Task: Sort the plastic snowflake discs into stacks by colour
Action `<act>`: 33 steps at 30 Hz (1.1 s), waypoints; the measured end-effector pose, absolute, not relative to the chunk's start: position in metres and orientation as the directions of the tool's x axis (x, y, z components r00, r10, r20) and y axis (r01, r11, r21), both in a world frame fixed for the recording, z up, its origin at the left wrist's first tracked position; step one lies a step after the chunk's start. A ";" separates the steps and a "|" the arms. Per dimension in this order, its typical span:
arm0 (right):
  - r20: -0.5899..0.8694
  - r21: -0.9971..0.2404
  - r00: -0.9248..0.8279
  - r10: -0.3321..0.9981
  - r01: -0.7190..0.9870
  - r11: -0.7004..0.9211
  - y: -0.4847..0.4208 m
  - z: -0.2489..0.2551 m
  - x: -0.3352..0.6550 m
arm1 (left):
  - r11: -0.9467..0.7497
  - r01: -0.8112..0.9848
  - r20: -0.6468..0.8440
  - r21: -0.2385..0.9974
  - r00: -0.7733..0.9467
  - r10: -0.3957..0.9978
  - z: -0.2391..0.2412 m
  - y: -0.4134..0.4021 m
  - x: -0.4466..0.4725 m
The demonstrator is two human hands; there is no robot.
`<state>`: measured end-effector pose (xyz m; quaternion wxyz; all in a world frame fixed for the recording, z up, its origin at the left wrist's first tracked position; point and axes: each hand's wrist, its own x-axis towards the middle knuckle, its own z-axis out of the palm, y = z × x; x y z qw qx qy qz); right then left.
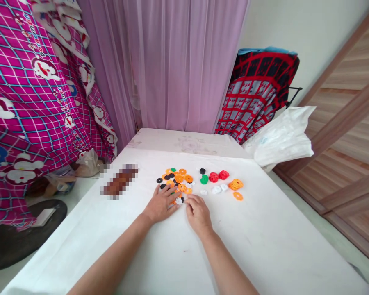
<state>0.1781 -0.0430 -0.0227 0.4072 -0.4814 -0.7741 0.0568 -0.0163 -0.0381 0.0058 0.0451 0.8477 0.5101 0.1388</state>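
Head view. At the centre of the frame we see a mixed pile (178,179) of orange, black, white and green discs on a white table (279,229). Right of centre lie the black group (202,171), green group (204,179), red group (214,177), white group (217,189) and orange group (235,184); we judge that the gaps keep the colours apart and clear of the pile. The left hand (161,204), below centre, lies palm down with fingers spread over the pile's near edge, probably to steady or spread the discs; it is open and grasps nothing that we can see. The right hand (199,213), just beside the pile, has its fingers curled towards the thumb, as for small, flat pieces; we cannot tell whether it pinches a disc.
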 end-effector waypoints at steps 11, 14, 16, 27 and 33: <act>0.525 -0.491 -0.203 0.826 0.721 0.489 -0.038 -0.018 0.176 | -0.259 0.839 0.292 0.479 0.125 0.948 0.004 0.000 -0.005; 0.510 -0.504 -0.176 0.842 0.732 0.459 -0.040 -0.016 0.175 | -0.179 0.810 0.345 0.558 -0.030 0.938 0.001 -0.006 -0.017; 0.500 -0.496 -0.181 0.847 0.742 0.452 -0.043 -0.014 0.174 | -0.147 0.810 0.349 0.568 -0.076 0.934 -0.001 -0.019 -0.028; 0.436 -0.441 -0.146 0.888 0.826 0.352 -0.038 -0.007 0.172 | -0.118 0.935 0.237 0.333 0.038 0.971 0.000 -0.043 -0.036; 0.320 -0.594 0.026 0.947 0.784 0.179 -0.052 -0.007 0.198 | -0.120 0.922 0.285 0.369 0.010 0.959 -0.007 -0.035 -0.041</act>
